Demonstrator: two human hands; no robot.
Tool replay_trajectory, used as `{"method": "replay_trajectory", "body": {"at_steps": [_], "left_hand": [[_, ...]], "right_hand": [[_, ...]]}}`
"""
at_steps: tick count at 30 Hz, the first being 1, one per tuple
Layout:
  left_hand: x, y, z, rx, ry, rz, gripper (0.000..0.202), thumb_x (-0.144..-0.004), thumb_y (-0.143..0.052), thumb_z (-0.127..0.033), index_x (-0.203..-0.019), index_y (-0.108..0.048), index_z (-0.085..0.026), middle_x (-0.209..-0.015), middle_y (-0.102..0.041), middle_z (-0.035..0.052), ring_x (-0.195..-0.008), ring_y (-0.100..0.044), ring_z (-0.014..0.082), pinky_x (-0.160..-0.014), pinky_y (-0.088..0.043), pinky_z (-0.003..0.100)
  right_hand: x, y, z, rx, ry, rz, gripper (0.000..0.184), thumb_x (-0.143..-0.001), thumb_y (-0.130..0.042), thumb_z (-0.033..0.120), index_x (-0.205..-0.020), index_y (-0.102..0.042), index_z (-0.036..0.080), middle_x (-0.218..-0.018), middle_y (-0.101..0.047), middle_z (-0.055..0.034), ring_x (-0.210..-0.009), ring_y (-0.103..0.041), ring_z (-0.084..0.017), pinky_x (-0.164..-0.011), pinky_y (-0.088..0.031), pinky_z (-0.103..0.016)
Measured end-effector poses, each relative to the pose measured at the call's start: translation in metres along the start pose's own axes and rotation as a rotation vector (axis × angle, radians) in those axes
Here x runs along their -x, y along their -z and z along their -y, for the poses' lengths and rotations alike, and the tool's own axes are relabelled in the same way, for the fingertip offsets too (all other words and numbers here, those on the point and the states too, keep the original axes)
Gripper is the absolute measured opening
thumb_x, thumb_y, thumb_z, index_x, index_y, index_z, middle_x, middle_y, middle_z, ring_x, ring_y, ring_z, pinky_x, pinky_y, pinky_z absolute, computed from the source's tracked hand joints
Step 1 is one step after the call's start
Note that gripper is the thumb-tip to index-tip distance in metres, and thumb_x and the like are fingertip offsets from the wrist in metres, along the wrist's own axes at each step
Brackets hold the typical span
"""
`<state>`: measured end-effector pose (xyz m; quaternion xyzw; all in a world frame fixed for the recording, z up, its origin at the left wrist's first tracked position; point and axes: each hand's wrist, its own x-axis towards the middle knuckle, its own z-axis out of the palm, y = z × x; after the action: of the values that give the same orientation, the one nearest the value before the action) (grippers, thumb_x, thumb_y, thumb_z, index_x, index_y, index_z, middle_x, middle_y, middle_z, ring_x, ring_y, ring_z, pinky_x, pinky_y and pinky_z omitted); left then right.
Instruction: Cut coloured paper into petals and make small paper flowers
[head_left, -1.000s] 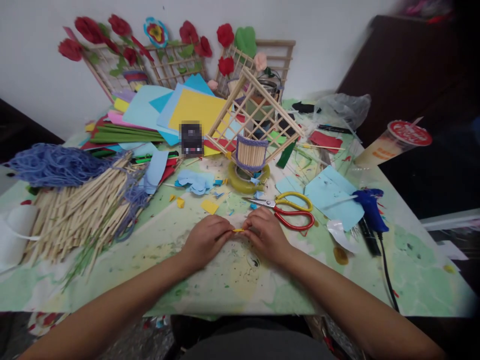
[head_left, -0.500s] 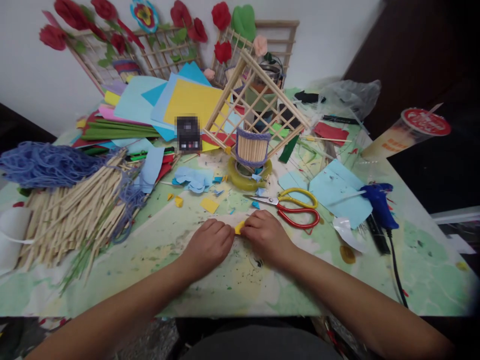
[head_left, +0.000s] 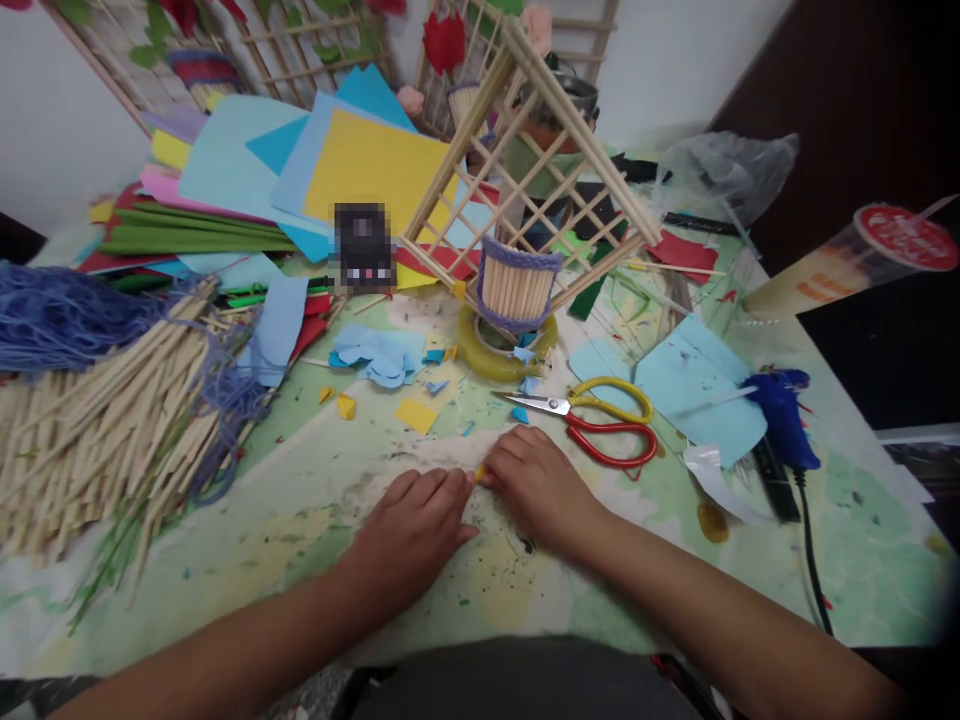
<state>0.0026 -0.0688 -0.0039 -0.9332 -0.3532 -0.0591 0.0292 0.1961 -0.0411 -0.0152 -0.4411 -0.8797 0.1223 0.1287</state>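
Note:
A small piece of yellow paper [head_left: 481,474] is pinched in the fingers of my right hand [head_left: 538,488], low over the table in front of me. My left hand [head_left: 416,528] lies beside it, thumb apart from the fingers, its fingertips at the paper's left end. Most of the paper is hidden by my fingers. Just beyond my right hand are scissors [head_left: 581,418] with one yellow and one red handle, blades pointing left. A flat yellow paper square [head_left: 416,415] and light blue cut paper petals [head_left: 379,355] lie past my left hand.
A stick lattice [head_left: 559,190] with a small stick basket [head_left: 517,287] leans on a tape roll [head_left: 495,360]. Bundled sticks [head_left: 97,430] and blue yarn [head_left: 67,315] lie left. A blue glue gun [head_left: 784,415] and a tilted drink cup [head_left: 832,265] are right; coloured sheets [head_left: 375,190] lie behind.
The camera view has tilted down and come closer. My left thumb has moved away from its fingers, and less of the yellow paper shows. My right hand keeps its pinch.

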Motion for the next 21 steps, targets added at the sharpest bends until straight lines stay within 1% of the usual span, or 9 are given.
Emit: {"method": "replay_trajectory", "body": {"at_steps": [3,7,12,16,18,21], "left_hand": [[0.000,0.002,0.000,0.018,0.016,0.034,0.030,-0.087,-0.053,-0.030,-0.109,-0.058,-0.009,-0.102,-0.065,0.0095,-0.087,-0.055,0.0244,-0.079,-0.034,0.038],[-0.001,0.003,0.000,0.029,0.025,0.061,0.030,-0.088,-0.052,-0.028,-0.111,-0.057,-0.009,-0.102,-0.065,0.0089,-0.086,-0.055,0.0237,-0.078,-0.035,0.037],[-0.002,0.000,0.005,0.073,0.024,0.012,0.025,-0.090,-0.048,-0.026,-0.107,-0.058,-0.011,-0.098,-0.065,0.0082,-0.083,-0.056,0.0229,-0.075,-0.036,0.037],[-0.001,-0.003,0.008,0.094,-0.021,-0.061,0.020,-0.090,-0.046,-0.021,-0.101,-0.059,-0.010,-0.093,-0.066,0.0086,-0.078,-0.055,0.0222,-0.073,-0.038,0.037],[0.000,-0.005,0.008,0.102,-0.054,-0.094,0.020,-0.089,-0.046,-0.020,-0.102,-0.059,-0.011,-0.093,-0.066,0.0092,-0.077,-0.055,0.0224,-0.072,-0.038,0.037],[0.000,-0.008,0.008,0.126,-0.044,-0.068,0.024,-0.089,-0.046,-0.020,-0.108,-0.056,-0.011,-0.093,-0.065,0.0098,-0.077,-0.055,0.0228,-0.070,-0.040,0.037]], "right_hand": [[-0.003,0.001,0.004,0.038,-0.051,0.022,0.015,-0.089,-0.051,0.024,-0.077,-0.058,0.017,-0.080,-0.056,-0.0044,-0.083,-0.044,-0.020,-0.080,-0.034,-0.033],[-0.006,0.006,0.008,0.069,-0.048,0.068,0.009,-0.084,-0.051,0.015,-0.077,-0.056,0.016,-0.082,-0.055,-0.0057,-0.084,-0.042,-0.021,-0.079,-0.032,-0.033],[-0.009,0.012,0.009,0.037,-0.056,0.123,0.006,-0.079,-0.051,0.013,-0.078,-0.055,0.017,-0.084,-0.054,-0.0056,-0.084,-0.041,-0.021,-0.078,-0.031,-0.034],[-0.010,0.013,0.009,0.034,-0.059,0.134,0.007,-0.077,-0.050,0.012,-0.078,-0.055,0.017,-0.084,-0.054,-0.0057,-0.084,-0.041,-0.022,-0.078,-0.031,-0.034],[-0.010,0.013,0.008,0.033,-0.061,0.135,0.007,-0.077,-0.050,0.013,-0.078,-0.056,0.017,-0.084,-0.054,-0.0058,-0.084,-0.041,-0.022,-0.078,-0.031,-0.034],[-0.010,0.013,0.008,0.022,-0.066,0.133,0.007,-0.080,-0.049,0.015,-0.079,-0.056,0.017,-0.085,-0.055,-0.0058,-0.085,-0.042,-0.022,-0.078,-0.030,-0.034]]}}
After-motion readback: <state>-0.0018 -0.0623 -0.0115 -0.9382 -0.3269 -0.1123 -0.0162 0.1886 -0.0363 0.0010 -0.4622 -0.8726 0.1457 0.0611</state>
